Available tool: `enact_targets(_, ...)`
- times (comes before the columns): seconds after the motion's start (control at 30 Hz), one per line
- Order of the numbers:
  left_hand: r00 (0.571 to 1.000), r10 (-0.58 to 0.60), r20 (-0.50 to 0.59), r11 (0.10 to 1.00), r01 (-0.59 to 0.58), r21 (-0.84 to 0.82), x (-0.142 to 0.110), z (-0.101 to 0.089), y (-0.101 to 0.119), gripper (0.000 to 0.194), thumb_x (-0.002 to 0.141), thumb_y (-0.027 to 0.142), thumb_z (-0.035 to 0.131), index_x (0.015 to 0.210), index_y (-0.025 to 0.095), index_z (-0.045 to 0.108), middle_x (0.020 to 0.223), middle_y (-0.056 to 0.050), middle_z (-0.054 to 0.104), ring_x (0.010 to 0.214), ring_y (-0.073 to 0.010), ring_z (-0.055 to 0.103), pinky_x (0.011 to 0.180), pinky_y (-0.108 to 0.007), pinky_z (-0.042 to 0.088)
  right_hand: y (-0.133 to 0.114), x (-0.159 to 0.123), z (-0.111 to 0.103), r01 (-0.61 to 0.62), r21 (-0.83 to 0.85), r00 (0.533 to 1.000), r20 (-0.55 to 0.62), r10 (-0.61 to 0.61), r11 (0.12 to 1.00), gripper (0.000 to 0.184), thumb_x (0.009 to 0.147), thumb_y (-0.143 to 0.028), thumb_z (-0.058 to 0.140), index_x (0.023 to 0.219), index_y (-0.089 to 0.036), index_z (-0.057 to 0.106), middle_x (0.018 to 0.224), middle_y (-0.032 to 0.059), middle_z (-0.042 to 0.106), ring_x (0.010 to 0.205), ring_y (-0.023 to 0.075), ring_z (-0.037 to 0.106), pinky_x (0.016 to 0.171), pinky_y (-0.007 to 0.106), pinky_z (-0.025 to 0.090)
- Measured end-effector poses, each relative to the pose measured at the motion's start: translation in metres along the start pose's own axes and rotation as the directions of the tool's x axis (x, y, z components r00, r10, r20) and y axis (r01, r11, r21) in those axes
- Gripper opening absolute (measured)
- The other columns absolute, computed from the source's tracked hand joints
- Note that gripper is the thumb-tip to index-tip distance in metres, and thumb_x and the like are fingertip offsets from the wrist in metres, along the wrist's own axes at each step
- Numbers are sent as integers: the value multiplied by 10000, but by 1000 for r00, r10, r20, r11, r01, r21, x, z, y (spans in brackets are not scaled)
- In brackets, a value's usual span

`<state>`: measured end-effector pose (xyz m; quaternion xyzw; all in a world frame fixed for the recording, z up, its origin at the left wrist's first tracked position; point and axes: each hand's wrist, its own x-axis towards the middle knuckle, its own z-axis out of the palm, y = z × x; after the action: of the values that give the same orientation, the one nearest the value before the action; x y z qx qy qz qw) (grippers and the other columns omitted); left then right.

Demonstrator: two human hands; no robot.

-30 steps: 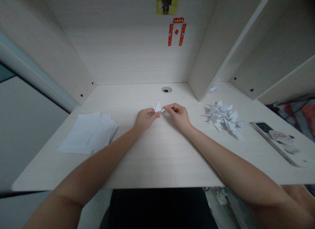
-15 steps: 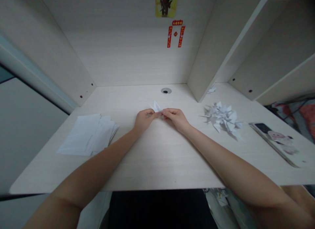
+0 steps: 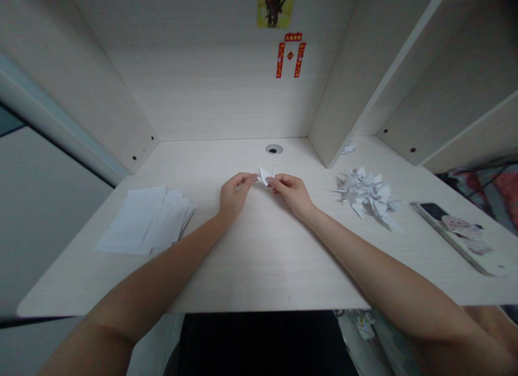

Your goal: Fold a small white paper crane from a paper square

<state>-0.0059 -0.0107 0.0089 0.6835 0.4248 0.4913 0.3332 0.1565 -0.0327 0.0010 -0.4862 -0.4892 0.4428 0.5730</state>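
A small folded white paper piece [image 3: 264, 175] is held just above the pale wooden desk [image 3: 259, 257], near its middle. My left hand [image 3: 234, 192] pinches its left side with curled fingers. My right hand [image 3: 292, 191] pinches its right side, fingers closed too. Both forearms reach forward from the desk's near edge.
A stack of flat white paper sheets [image 3: 148, 219] lies to the left. A heap of folded white paper figures [image 3: 366, 195] lies to the right, and one more piece [image 3: 348, 148] sits by the shelf divider. A phone [image 3: 457, 227] rests at the far right. A cable hole [image 3: 274, 149] is behind the hands.
The hands have lifted slightly and drawn a little apart, and the folded paper now shows between the fingertips, turned to a new angle.
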Motion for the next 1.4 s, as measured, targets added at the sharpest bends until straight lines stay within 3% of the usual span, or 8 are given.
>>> enact_targets(0.13, 999, -17, -30, 998, 15, -55, 3, 1, -6, 228, 808, 389, 593, 816, 188, 701, 852, -21, 722, 833, -162, 636, 805, -273, 456, -1, -1, 1, -29, 34, 999, 19, 29, 999, 325, 620, -487, 743, 656, -177, 653, 617, -1, 609, 551, 100, 460, 562, 251, 334)
enact_targets(0.4, 998, 29, -63, 1000, -29, 6, 3, 1, -5, 201, 795, 377, 616, 795, 199, 709, 824, -11, 725, 798, -155, 634, 799, -281, 455, 1, -1, 2, -34, 64, 998, 62, 30, 997, 301, 559, -428, 780, 661, -176, 649, 612, -9, 604, 573, 108, 511, 600, 252, 390)
enact_targets(0.5, 997, 46, -61, 999, -47, -12, 2, 1, -3, 199, 795, 373, 619, 796, 198, 714, 825, -13, 726, 796, -152, 637, 787, -271, 462, 4, -1, 0, -2, -24, 998, 62, 3, 1000, 303, 582, -443, 758, 667, -172, 652, 578, -17, 577, 543, 105, 478, 557, 245, 356)
enact_targets(0.63, 997, 39, -65, 999, -40, -13, 1, 1, 0, 193, 783, 368, 634, 768, 194, 718, 817, -19, 725, 792, -154, 637, 782, -270, 463, 7, 0, -3, 42, -211, 999, 26, -37, 977, 348, 629, -478, 713, 536, -171, 578, 514, -21, 516, 507, 99, 411, 498, 244, 279)
enact_targets(0.73, 997, 24, -78, 1000, -25, -8, 1, 2, 0, 192, 770, 372, 645, 739, 197, 716, 794, -14, 720, 780, -155, 631, 780, -272, 457, 9, 1, -5, 62, -254, 998, 16, -60, 965, 362, 654, -477, 696, 518, -174, 553, 495, -27, 500, 490, 94, 386, 489, 245, 260)
enact_targets(1.0, 993, -113, -41, 983, 106, -148, 3, 3, -8, 259, 749, 429, 647, 692, 183, 703, 696, -8, 687, 708, -154, 601, 699, -273, 444, 9, 1, -4, 66, -195, 997, -18, -71, 979, 368, 661, -501, 698, 547, -168, 588, 495, -22, 514, 488, 98, 401, 499, 248, 281)
enact_targets(1.2, 990, -140, -25, 963, 131, -237, 3, 4, -7, 212, 742, 392, 652, 719, 189, 709, 812, -28, 724, 832, -176, 633, 822, -311, 462, 12, 2, -3, 29, -115, 999, -22, -32, 993, 402, 635, -548, 712, 543, -176, 591, 517, -8, 549, 501, 106, 435, 509, 252, 314)
enact_targets(1.4, 990, -131, -41, 969, 120, -218, 2, 4, -6, 217, 745, 393, 653, 749, 185, 713, 842, -39, 730, 845, -180, 643, 822, -317, 474, 12, 3, -3, -4, -74, 1000, -30, 1, 997, 414, 616, -574, 721, 544, -182, 608, 534, 8, 587, 518, 118, 465, 517, 258, 337)
